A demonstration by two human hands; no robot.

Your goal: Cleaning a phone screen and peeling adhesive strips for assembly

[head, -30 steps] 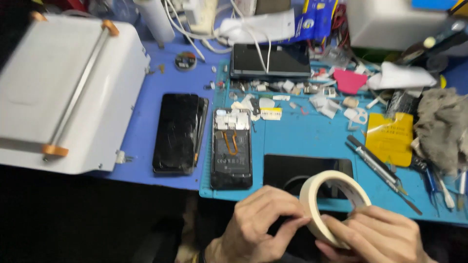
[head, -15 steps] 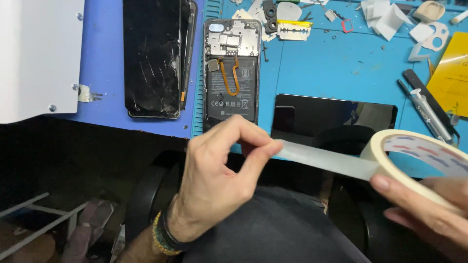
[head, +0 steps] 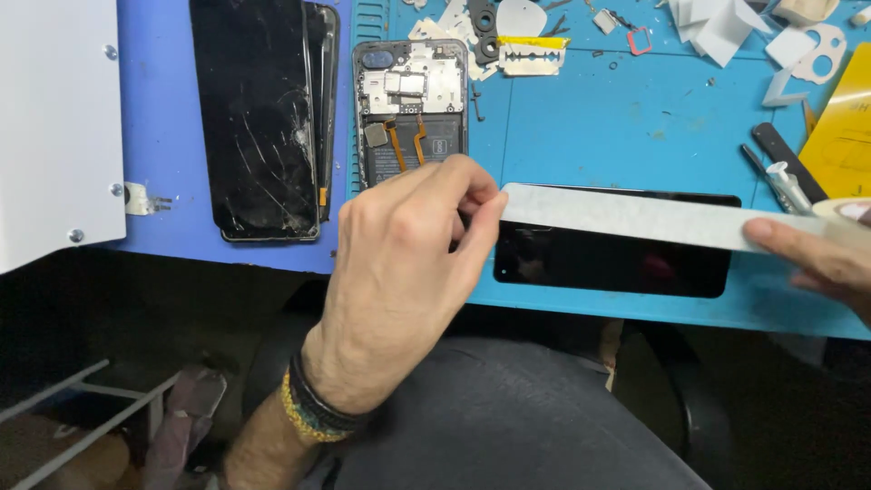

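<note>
My left hand [head: 404,263] pinches the free end of a strip of pale masking tape [head: 626,216], stretched out level to the right. My right hand [head: 821,259] grips the tape roll [head: 848,210] at the frame's right edge, thumb pressed on the strip. Under the strip lies a black phone screen panel [head: 612,259] on the blue mat [head: 635,127]. Behind my left hand sits an opened phone [head: 410,100] with its board and orange flex cables showing. Left of it lies a phone with a cracked black screen [head: 263,118].
A white machine [head: 54,118] fills the left. A razor blade [head: 531,59], white plastic scraps, black tweezers [head: 785,163] and a yellow sheet [head: 839,136] lie on the mat's far side. My dark-trousered lap and a chair are below the table edge.
The view has closed in on the table. My hands have drawn further apart, pulling a longer strip off the roll, now held over the black screen panel.
</note>
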